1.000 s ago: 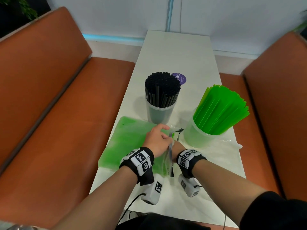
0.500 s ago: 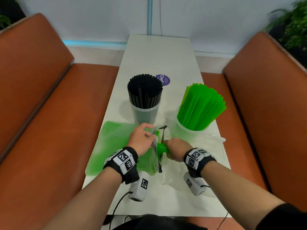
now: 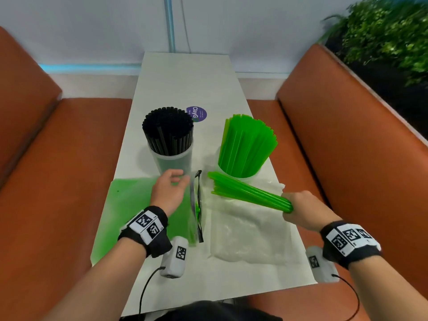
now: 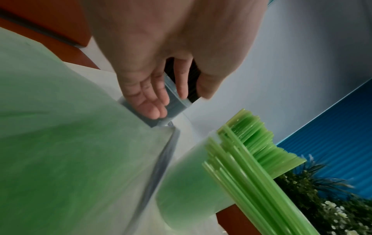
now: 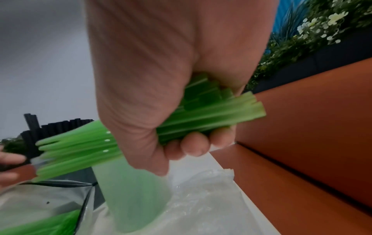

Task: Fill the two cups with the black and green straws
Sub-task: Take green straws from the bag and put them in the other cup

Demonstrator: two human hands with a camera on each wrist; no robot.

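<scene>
My right hand [image 3: 303, 210] is closed in a fist round a bundle of green straws [image 3: 249, 193], which lies almost level and points left toward the bag mouth. The right wrist view shows what the head view hides: my fingertips [image 5: 194, 147] curl under the bundle [image 5: 211, 114], and its short ends stick out past them on the right. My left hand [image 3: 170, 193] hangs over the bag [image 3: 129, 205] with the fingers loosely spread and holding nothing. The left wrist view confirms it, the fingers [image 4: 150, 105] straight and pointing down near the black cup's wall [image 4: 175, 103].

From the head view, the black cup [image 3: 172, 162] stands on the table [image 3: 185, 75] packed with black straws [image 3: 168, 128], and the green cup [image 3: 240, 176] to its right holds a leaning sheaf of green ones [image 3: 246, 144]. The bag lies flat in front of the black cup, and its dark-edged mouth [image 3: 196, 205] faces right. A few green straws remain inside it, seen best low in the right wrist view [image 5: 50, 224]. Crumpled clear wrap [image 3: 250, 232] lies under my right hand.
</scene>
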